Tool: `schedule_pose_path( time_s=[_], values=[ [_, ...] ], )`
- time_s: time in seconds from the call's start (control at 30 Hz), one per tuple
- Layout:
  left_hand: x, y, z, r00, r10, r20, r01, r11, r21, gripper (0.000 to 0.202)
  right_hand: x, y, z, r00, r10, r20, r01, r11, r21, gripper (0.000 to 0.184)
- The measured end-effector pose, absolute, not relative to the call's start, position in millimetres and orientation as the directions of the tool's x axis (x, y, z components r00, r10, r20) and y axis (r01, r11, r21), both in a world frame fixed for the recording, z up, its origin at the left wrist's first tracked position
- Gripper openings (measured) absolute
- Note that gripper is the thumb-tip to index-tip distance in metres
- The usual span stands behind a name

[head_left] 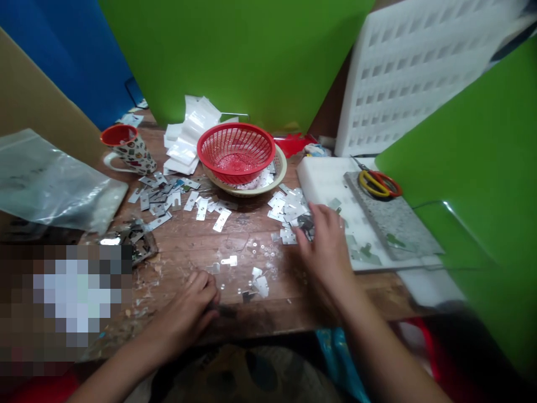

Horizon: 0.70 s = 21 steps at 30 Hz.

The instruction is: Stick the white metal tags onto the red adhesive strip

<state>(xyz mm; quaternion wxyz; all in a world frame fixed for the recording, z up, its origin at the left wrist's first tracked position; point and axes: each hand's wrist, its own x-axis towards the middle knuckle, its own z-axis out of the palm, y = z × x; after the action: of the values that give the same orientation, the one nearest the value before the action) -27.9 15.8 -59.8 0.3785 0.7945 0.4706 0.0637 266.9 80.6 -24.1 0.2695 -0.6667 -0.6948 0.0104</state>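
Note:
My right hand [329, 246] reaches over the wooden table [210, 240] into a heap of small flat metal plates [289, 210]; its fingers are curled down onto the plates at the heap's near edge. My left hand [193, 310] rests near the table's front edge with fingers curled closed around something small and dark that I cannot make out. A few loose metal plates [258, 285] lie between the two hands. Another spread of metal plates [168, 196] lies farther left.
A red mesh basket [236, 150] sits in a beige bowl behind the plates. A patterned mug [128, 150], white packets [187, 137], a clear plastic bag [46, 182], scissors [380, 183] on a grey slab, a white foam board [331, 179] and green panels surround the table.

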Motion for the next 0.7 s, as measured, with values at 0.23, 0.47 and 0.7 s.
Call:
schedule_pose_path(
  time_s=[0.23,0.47,0.7],
  values=[
    [-38,31,-50,0.162,0.974,-0.157,0.551,0.043,0.833,0.022,195,8,-63,-0.519,0.854,0.036,0.811,0.505,-0.294,0.065],
    [-28,37,-31,-0.25,0.936,-0.248,0.243,0.309,0.92,0.033,133,37,-76,-0.597,0.801,0.044,0.754,0.579,-0.31,0.064],
    [-34,31,-47,-0.198,0.956,-0.214,0.31,0.268,0.912,0.03,203,1,-74,-0.543,0.84,0.01,0.794,0.516,-0.322,0.067]
  ],
)
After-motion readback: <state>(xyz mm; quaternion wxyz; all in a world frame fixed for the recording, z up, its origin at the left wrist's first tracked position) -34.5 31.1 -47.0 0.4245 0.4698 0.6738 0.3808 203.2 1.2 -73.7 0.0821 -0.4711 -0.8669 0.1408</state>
